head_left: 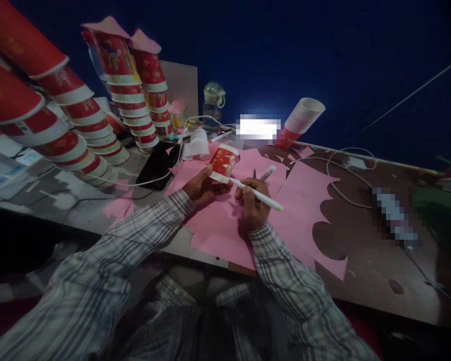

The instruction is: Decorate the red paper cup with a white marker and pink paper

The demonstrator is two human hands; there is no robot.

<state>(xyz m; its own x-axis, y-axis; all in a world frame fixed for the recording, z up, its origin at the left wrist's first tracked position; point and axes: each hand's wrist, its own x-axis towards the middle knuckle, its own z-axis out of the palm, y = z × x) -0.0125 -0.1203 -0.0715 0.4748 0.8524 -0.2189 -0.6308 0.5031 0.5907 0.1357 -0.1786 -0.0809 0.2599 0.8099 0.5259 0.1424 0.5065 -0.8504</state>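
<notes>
My left hand [203, 188] grips a red paper cup [224, 161] with gold and white print and a pale rim, tilted above the pink paper [225, 235]. In my right hand [253, 203] is a white marker [261, 196], held like a pen. Its tip points at the cup's pale lower edge; whether the two touch I cannot tell. A white cap-like piece [269, 171] lies just beyond my right hand. The pink paper under both hands has curved cut-outs along its right side.
Tall stacks of red cups [130, 100] stand on the left, some topped with pink paper. Behind are a bottle [213, 103], a bright light [258, 127] and nested cups [303, 118]. A black phone-like object [158, 165], white cables [330, 173] and a blurred device [394, 215] lie on the table.
</notes>
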